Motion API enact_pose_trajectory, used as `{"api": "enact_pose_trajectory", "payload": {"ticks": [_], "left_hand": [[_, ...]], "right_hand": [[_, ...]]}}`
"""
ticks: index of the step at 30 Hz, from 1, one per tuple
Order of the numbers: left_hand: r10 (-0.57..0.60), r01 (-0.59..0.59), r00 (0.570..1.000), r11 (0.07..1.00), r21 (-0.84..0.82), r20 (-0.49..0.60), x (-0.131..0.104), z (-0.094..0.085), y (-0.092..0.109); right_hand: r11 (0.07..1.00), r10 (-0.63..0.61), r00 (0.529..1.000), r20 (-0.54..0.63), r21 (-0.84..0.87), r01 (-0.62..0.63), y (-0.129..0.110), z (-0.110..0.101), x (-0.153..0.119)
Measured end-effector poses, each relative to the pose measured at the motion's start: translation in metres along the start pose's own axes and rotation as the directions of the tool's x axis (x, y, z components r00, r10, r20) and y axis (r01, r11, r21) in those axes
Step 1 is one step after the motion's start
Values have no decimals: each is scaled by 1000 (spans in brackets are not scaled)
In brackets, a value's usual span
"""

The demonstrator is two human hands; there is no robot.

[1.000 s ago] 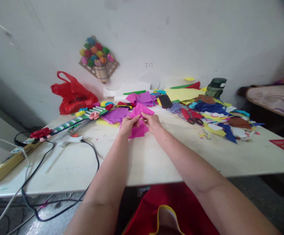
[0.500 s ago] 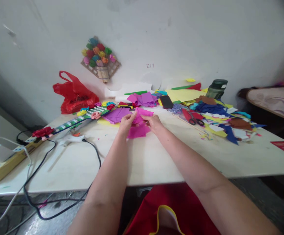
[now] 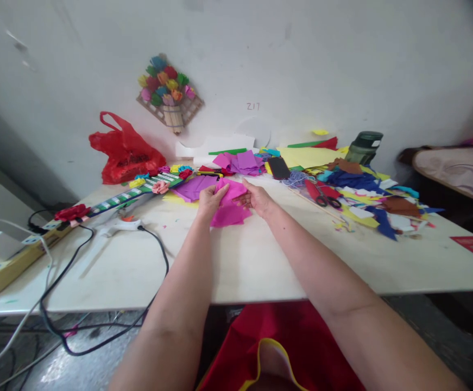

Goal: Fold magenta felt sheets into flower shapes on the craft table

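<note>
A bright pink sheet of crepe-like paper (image 3: 233,189) is held up between my hands over the table. My left hand (image 3: 210,201) is closed on its left side, with the thumb lying on top. At the right edge, my right hand (image 3: 259,200) has its thumb by the paper's corner and its other fingers curled below, closed on that edge. Under the held sheet, more magenta paper (image 3: 231,217) lies on the table. Just behind my left hand is a pile of purple paper pieces (image 3: 193,188).
Scissors (image 3: 326,200) and coloured scraps (image 3: 374,201) lie to the right, near a phone (image 3: 278,168) and a green bottle (image 3: 364,146). At left are a flower-decorated strip (image 3: 124,198), a glue gun (image 3: 124,225), its cable, a power strip (image 3: 12,263) and a red bag (image 3: 126,155).
The pink paper has turned flatter between my hands, and its right corner has drawn leftward. My right hand's fingers have spread a little. The camera view has shifted slightly.
</note>
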State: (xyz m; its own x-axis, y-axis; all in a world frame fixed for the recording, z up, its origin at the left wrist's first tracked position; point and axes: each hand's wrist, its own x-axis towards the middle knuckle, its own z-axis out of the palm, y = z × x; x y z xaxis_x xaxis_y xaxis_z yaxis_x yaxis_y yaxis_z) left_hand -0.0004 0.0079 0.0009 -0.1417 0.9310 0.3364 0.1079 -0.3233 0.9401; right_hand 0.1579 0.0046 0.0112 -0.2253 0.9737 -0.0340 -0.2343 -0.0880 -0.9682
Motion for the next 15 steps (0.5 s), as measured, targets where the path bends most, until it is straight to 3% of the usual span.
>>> {"api": "enact_pose_trajectory", "payload": {"ticks": [6, 15], "left_hand": [[12, -12, 1000, 1000, 17, 24, -3, 1, 2], [54, -55, 998, 998, 12, 40, -8, -2, 4]], "right_hand": [[992, -16, 1000, -1, -124, 16, -3, -5, -2], [990, -29, 999, -22, -141, 26, -3, 0, -4]]}}
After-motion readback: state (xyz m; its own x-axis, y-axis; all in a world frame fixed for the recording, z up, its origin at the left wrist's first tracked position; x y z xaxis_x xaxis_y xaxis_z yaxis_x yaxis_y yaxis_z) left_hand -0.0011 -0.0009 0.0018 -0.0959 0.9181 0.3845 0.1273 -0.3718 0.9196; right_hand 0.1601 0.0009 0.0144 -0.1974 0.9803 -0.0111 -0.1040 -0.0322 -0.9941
